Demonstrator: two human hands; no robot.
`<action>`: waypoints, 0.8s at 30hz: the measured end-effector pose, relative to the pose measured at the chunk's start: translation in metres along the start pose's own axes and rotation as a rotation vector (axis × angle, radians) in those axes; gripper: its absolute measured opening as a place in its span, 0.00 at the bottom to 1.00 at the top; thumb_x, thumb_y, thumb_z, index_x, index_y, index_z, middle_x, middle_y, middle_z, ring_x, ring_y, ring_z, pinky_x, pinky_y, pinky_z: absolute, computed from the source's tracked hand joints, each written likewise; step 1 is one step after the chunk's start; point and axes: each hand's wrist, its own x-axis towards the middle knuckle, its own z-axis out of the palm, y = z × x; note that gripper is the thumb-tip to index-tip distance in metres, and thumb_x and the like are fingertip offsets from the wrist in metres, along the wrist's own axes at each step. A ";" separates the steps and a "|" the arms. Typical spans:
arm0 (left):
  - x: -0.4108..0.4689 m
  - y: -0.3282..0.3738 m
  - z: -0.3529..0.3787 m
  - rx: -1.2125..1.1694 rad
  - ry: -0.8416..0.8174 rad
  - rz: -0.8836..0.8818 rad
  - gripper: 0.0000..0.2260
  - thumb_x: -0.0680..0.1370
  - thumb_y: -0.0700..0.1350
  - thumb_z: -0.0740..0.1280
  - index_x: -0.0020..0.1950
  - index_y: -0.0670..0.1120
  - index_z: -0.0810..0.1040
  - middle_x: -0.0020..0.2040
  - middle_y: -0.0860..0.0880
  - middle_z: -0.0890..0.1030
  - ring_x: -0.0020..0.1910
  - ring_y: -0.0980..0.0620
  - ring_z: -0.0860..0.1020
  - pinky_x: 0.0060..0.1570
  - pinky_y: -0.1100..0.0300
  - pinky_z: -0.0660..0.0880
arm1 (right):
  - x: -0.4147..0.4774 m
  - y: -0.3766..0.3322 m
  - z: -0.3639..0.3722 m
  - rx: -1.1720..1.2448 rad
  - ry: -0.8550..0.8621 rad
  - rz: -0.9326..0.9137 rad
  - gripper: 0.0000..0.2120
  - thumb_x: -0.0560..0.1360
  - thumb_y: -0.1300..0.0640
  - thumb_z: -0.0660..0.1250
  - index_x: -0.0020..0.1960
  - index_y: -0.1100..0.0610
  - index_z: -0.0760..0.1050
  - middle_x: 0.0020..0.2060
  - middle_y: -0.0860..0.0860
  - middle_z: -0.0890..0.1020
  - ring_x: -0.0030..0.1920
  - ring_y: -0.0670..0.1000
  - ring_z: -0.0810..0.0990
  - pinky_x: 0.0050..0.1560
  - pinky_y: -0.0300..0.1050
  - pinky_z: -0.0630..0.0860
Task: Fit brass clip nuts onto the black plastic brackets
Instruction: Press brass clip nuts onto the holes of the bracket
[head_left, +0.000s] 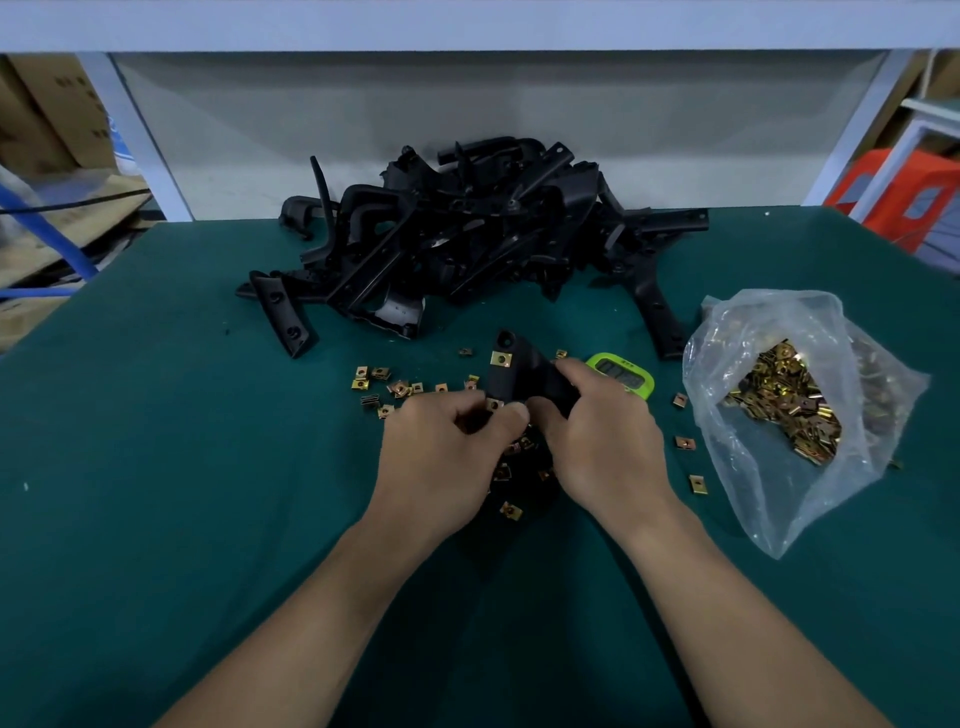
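Mid-desk, I see the right hand (602, 431) with its grip curled round one black bracket (524, 376), held just above the desk (156, 467). The left hand (447, 457) has its grip pinching a second clip nut (493, 404) at the bracket's near end; I can't tell if it's seated. One fitted clip nut (501, 358) sits near the far end. Loose nuts (395, 387) lie to the left, the bracket pile (467, 234) behind, the bag of nuts (789, 405) to the right, and the green timer (623, 376) beside the right hand.

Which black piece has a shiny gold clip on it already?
The bracket held by the left hand and right hand: a brass clip nut sits near its far end. No gold shows on the pile behind.
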 end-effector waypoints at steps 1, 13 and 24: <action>-0.002 0.001 0.001 0.016 -0.006 -0.006 0.14 0.74 0.58 0.71 0.37 0.49 0.83 0.28 0.56 0.79 0.27 0.56 0.76 0.29 0.58 0.76 | 0.000 0.000 0.001 -0.005 0.005 0.002 0.09 0.77 0.43 0.68 0.56 0.43 0.74 0.37 0.44 0.80 0.40 0.55 0.78 0.40 0.48 0.72; -0.003 0.002 0.006 0.110 0.059 0.042 0.04 0.78 0.51 0.72 0.44 0.54 0.84 0.32 0.58 0.82 0.31 0.59 0.80 0.35 0.54 0.79 | 0.000 -0.001 0.001 -0.025 0.005 -0.013 0.07 0.77 0.44 0.67 0.53 0.42 0.73 0.35 0.43 0.79 0.39 0.53 0.78 0.38 0.47 0.68; 0.000 0.002 0.005 0.068 0.155 0.090 0.05 0.77 0.47 0.70 0.50 0.56 0.81 0.37 0.58 0.83 0.38 0.56 0.82 0.41 0.54 0.79 | -0.006 -0.008 0.006 -0.110 0.059 -0.121 0.08 0.77 0.45 0.67 0.54 0.41 0.71 0.32 0.41 0.76 0.35 0.51 0.74 0.33 0.44 0.64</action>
